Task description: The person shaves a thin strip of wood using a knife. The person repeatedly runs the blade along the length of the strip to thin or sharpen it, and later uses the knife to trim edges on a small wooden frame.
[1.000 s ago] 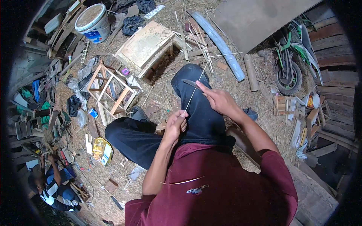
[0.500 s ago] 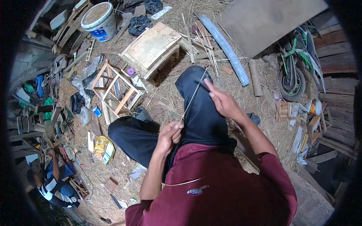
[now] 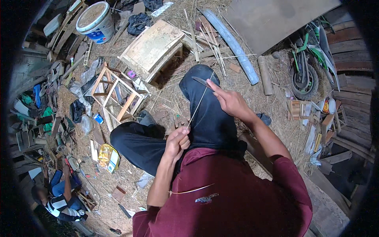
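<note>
A thin pale strip of wood (image 3: 199,98) slants across my raised right knee in its dark trousers, its low end in the closed fingers of my left hand (image 3: 178,141). My right hand (image 3: 230,102) grips a knife (image 3: 200,81) by the handle, mostly hidden in my fingers, its index finger stretched forward. The blade points left and crosses the upper part of the strip, over the knee. A loose pale sliver (image 3: 192,188) lies on my maroon shirt.
Ahead are a wooden box (image 3: 152,47), slatted frames (image 3: 118,94), a pale blue pole (image 3: 231,41) and a bucket (image 3: 94,29). A motorbike (image 3: 306,71) stands at right. Another person (image 3: 58,201) sits at lower left, among scraps on the straw-strewn ground (image 3: 158,102).
My left hand has moved down toward my body with the strip. My right hand keeps hold of the knife and has shifted only slightly. The other person's arm has moved.
</note>
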Motion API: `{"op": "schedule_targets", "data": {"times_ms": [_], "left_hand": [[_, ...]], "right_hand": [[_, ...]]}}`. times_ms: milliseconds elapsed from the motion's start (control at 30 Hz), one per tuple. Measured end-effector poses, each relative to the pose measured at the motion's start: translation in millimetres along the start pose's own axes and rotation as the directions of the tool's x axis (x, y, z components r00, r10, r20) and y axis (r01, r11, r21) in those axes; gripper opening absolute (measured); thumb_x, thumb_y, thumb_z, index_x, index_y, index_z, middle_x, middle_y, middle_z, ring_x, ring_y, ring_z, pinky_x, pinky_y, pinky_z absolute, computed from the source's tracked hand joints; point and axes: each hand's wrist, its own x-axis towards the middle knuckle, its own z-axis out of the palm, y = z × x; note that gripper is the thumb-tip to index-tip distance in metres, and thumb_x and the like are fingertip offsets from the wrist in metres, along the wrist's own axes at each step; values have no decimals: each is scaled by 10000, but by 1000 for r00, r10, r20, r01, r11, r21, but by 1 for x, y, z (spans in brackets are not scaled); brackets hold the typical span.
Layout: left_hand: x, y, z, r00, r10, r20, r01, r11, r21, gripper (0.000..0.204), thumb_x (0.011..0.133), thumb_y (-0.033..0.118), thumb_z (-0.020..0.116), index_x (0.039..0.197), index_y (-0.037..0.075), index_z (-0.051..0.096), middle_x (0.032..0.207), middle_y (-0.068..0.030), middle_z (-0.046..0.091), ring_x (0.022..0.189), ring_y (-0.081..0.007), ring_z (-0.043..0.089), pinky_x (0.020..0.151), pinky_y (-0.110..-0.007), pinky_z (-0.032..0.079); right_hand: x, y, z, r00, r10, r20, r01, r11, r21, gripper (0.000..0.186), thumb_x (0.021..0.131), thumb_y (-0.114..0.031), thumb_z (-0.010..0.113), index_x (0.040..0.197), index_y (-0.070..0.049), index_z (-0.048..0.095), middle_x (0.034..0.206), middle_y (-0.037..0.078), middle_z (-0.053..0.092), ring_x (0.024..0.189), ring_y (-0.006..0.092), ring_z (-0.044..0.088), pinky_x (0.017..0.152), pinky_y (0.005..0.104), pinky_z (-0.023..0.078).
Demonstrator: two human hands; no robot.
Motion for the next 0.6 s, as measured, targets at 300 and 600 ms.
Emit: {"op": "schedule_targets", "data": {"times_ms": [300,600], "left_hand": [[-36,10,-26,997,55,-57,-55,998,1,144,1002,160,493,950,30,528,538,98,252,415,-32,206,421,-234,174],[72,13,18,995,83,53,-84,996,20,153,1022,179,454,1006,59,547,549,89,274,428,-45,236,419,-233,180]], "right_hand": [[4,2,13,968,-67,-241,136,950,280,515,981,-203,474,1479,-289,371,965,244,658,825,440,643,698,500,510],[3,-17,5,996,-65,59,60,994,96,549,947,-197,544,1461,-324,399,872,215,666,771,426,646,663,492,512]]}}
